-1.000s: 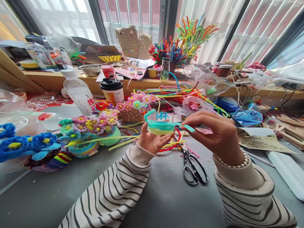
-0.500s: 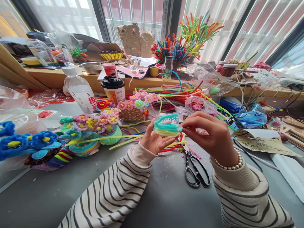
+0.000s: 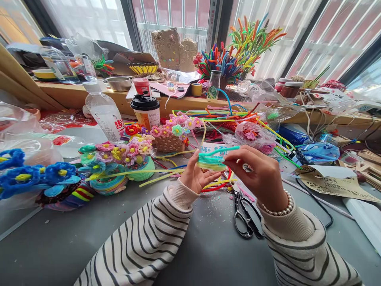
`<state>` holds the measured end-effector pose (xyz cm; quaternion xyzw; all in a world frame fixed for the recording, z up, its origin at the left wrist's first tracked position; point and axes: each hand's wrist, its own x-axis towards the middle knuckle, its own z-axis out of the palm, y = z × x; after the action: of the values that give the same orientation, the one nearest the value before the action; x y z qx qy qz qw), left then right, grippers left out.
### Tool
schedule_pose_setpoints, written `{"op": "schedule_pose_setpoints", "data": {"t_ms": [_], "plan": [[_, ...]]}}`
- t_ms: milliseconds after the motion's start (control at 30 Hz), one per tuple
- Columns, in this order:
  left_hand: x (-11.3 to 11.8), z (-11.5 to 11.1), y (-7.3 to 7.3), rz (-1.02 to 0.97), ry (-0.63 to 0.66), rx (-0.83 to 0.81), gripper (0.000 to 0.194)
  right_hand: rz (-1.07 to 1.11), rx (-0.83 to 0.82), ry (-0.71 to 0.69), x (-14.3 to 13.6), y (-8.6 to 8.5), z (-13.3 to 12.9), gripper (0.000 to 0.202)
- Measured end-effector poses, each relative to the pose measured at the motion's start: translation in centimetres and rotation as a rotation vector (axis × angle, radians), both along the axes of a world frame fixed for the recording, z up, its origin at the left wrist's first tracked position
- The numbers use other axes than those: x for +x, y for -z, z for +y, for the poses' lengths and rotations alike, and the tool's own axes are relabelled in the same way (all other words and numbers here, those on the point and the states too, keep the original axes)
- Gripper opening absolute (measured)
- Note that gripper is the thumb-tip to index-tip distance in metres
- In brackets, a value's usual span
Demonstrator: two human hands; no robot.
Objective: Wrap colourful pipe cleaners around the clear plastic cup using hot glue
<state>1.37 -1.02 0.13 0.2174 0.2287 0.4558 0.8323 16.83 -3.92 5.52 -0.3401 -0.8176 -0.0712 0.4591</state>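
Note:
A small clear cup (image 3: 211, 160), wrapped with yellow and turquoise pipe cleaner in its lower part, rests in my left hand (image 3: 196, 174), thumb on its near left side and fingers below. A turquoise pipe cleaner (image 3: 231, 149) runs from the cup to the right. My right hand (image 3: 258, 169) pinches turquoise pipe cleaner at the cup's right side, with thumb and index finger together. Black-handled scissors (image 3: 245, 214) lie on the grey table just below my right hand. Red and yellow pipe cleaners (image 3: 218, 183) lie beneath the cup.
Pipe-cleaner flower pots (image 3: 110, 174) and blue flowers (image 3: 38, 176) stand at the left. Behind are a water bottle (image 3: 105, 113), a lidded coffee cup (image 3: 145, 112) and a pile of pipe cleaners (image 3: 229, 114). Brown paper (image 3: 336, 182) lies at the right.
The turquoise pipe cleaner, looped over the cup before, now stretches out to the right. My right hand has shifted slightly left against the cup. The view has moved a little.

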Motion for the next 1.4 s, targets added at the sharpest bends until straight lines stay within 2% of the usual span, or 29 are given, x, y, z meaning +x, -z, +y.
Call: {"op": "schedule_pose_setpoints", "data": {"t_ms": [333,533,767,1033,1167,1400], "plan": [[0.1,-0.1,-0.2,0.013,-0.035,-0.043,0.043,-0.035,0.084,0.047,-0.2,0.4,0.4,0.008],[0.3,-0.2,-0.5,0.026,-0.058,-0.088,0.046,-0.003,0.152,0.085,-0.7,0.8,0.4,0.009],[0.3,-0.2,-0.1,0.015,-0.035,-0.08,0.053,-0.053,0.253,0.09,-1.0,2.2,0.5,0.017],[0.1,0.0,0.3,0.006,-0.031,-0.073,0.047,-0.063,0.31,0.109,-1.5,2.8,0.7,0.022],[0.2,0.0,0.2,0.037,-0.026,-0.095,0.039,-0.011,0.251,0.14,-1.5,2.4,0.8,0.017],[0.2,0.4,0.0,0.281,-0.007,-0.128,0.045,0.027,-0.062,0.052,-0.4,1.2,1.1,0.007]]}}
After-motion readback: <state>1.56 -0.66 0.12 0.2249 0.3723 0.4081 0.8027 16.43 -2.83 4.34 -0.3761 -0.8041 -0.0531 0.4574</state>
